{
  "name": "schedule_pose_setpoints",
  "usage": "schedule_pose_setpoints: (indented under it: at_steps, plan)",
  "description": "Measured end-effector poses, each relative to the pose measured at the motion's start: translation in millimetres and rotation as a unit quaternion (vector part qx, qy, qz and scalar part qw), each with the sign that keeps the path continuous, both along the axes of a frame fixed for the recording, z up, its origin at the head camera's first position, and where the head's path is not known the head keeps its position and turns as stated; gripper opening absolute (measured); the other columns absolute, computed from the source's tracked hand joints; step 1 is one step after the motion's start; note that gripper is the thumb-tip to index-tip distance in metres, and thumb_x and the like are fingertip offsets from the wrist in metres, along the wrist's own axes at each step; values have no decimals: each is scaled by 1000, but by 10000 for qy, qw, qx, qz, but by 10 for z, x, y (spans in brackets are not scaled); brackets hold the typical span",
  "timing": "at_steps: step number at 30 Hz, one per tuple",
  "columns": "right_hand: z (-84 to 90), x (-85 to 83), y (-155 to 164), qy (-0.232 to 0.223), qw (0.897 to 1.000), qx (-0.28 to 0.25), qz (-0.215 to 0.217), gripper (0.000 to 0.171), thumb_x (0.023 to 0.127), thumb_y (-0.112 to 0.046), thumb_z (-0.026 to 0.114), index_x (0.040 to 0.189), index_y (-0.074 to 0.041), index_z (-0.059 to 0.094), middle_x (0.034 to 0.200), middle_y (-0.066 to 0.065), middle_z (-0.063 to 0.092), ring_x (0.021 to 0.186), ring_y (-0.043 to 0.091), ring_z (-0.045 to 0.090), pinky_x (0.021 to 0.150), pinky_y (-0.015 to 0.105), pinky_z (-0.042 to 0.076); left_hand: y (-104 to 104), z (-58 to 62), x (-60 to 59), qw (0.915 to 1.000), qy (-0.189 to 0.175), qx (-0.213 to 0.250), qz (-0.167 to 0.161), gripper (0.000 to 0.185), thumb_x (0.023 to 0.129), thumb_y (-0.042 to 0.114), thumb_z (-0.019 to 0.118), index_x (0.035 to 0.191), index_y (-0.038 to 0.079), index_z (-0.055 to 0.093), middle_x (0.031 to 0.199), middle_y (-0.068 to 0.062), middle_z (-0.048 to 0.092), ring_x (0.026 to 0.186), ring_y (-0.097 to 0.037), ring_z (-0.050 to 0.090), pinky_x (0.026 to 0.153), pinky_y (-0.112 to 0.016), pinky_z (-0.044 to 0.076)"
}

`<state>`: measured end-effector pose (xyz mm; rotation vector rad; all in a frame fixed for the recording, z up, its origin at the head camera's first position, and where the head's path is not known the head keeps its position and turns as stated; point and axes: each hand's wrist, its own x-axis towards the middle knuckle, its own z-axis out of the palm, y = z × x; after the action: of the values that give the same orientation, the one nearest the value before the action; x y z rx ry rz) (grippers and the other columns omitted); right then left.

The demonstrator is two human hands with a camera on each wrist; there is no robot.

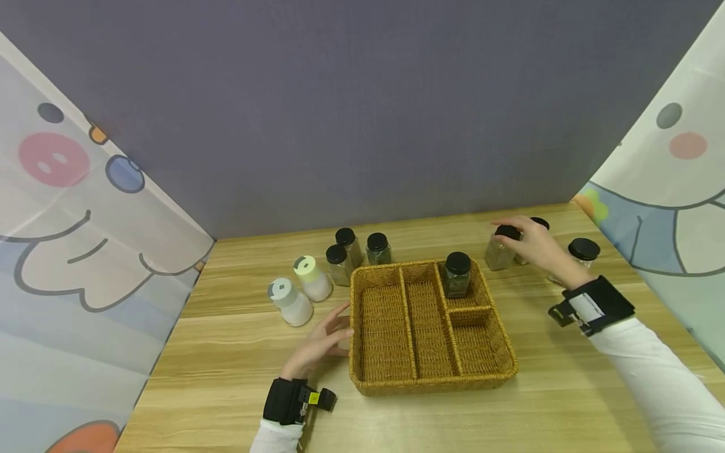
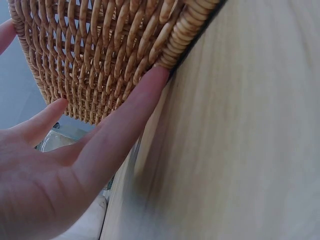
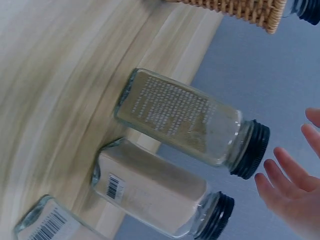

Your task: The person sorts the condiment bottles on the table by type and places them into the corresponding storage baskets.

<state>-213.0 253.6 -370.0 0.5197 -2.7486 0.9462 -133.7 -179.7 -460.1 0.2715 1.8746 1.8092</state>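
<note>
A woven wicker basket (image 1: 370,380) with several compartments sits mid-table. One black-lidded glass jar (image 1: 457,274) stands in its far right compartment. My left hand (image 1: 338,325) lies flat on the table, its straight fingers (image 2: 135,110) touching the basket's left wall (image 2: 100,55). My right hand (image 1: 512,230) hovers over a spice jar (image 1: 500,250) beyond the basket's far right corner. In the right wrist view its spread fingers (image 3: 292,187) are close to that jar's black lid (image 3: 251,150) and hold nothing.
Two more jars (image 1: 583,251) (image 1: 540,223) stand near the right hand. Three jars (image 1: 347,243) (image 1: 338,264) (image 1: 377,248) and two white bottles (image 1: 290,302) (image 1: 313,278) stand left of the basket. Curtains border both table sides, and a grey wall runs along the back.
</note>
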Motion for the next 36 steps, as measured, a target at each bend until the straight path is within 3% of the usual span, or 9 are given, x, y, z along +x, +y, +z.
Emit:
schedule_pose_setpoints:
  at_steps: [3,15,19,23,31,36]
  plan:
    - [-41,-10,12,38,10000,2,-19,35,86,-7,56,118,5,51,118,29,46,107,43,41,82,57,37,-1,4,2,10000,22,-32,-15,68,88,17,55,142,13,14,136,-28,26,114,-42,41,76,-43,51]
    - [-162,-52,59,290,9995,127,-30,34,82,1,58,115,9,51,117,30,45,104,45,41,75,54,40,3,10,8,10000,5,27,-24,68,88,15,54,142,12,12,136,-29,24,113,-40,42,76,-44,51]
    - [-206,-58,74,350,9991,203,-83,34,80,5,57,113,11,52,117,30,43,101,44,43,64,45,39,0,-5,5,10000,28,27,-18,69,88,16,55,142,11,13,135,-30,25,112,-40,44,76,-43,51]
    - [-235,-72,85,412,9987,273,-77,34,79,7,57,112,11,52,116,30,43,99,43,44,61,40,37,4,-11,5,10000,30,0,-20,70,87,19,56,142,11,13,135,-29,26,112,-39,44,76,-43,51]
    - [-187,-145,92,171,9977,649,44,36,78,4,61,113,10,53,113,32,47,99,46,46,76,54,42,6,9,14,10000,47,7,23,68,88,17,54,142,11,14,136,-30,25,112,-40,43,76,-43,51]
    - [-114,-204,84,-31,9939,1089,154,37,77,2,63,112,9,54,108,31,53,96,44,50,79,53,43,5,15,14,10000,46,18,30,68,88,16,54,142,11,14,136,-29,26,113,-41,42,75,-43,51]
